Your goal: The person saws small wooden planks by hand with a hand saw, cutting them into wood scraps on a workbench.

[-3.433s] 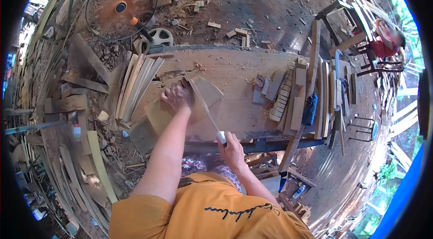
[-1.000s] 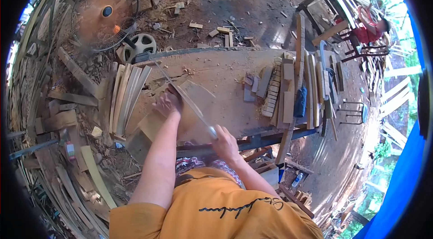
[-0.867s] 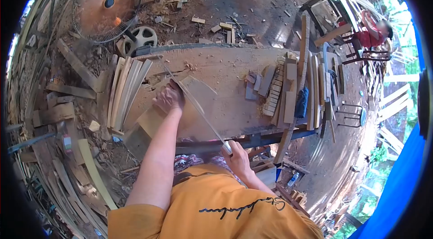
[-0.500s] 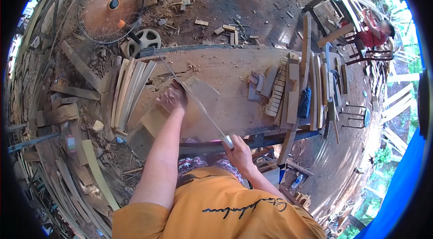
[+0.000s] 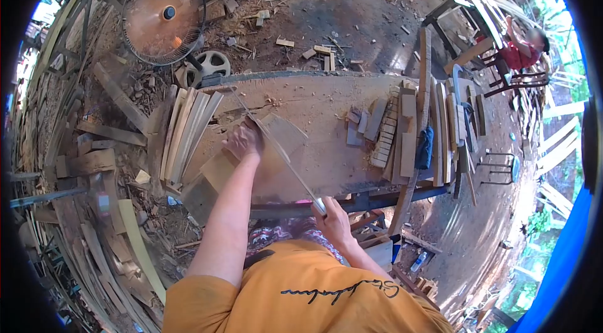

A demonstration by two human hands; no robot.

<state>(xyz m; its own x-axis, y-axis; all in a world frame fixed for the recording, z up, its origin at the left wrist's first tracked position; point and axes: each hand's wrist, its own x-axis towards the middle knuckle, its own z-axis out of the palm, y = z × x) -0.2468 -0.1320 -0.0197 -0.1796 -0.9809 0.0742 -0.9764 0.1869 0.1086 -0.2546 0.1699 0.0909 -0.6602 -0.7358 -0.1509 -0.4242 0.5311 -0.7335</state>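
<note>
My right hand [image 5: 333, 221] is wrapped round the light handle of a long thin tool [image 5: 280, 152], whose narrow blade or rod runs up and left across the bench [image 5: 326, 97]. My left hand [image 5: 243, 141] presses down on a flat piece of wood [image 5: 276, 129] beside the tool, its fingers partly hidden. Another pale flat board [image 5: 220, 173] lies under my left wrist. Whether the left fingers pinch the wood's edge is hard to make out.
Wood strips [image 5: 191, 129] lie left on the bench; blocks and planks [image 5: 408, 129] are stacked right. A fan [image 5: 164, 16] stands beyond the far left edge. A person [image 5: 524, 50] sits at the upper right. Scraps litter the ground.
The view has shifted slightly, so the bench and fan appear a little lower. My right hand and the tool handle sit slightly lower; my left hand keeps its place on the wood.
</note>
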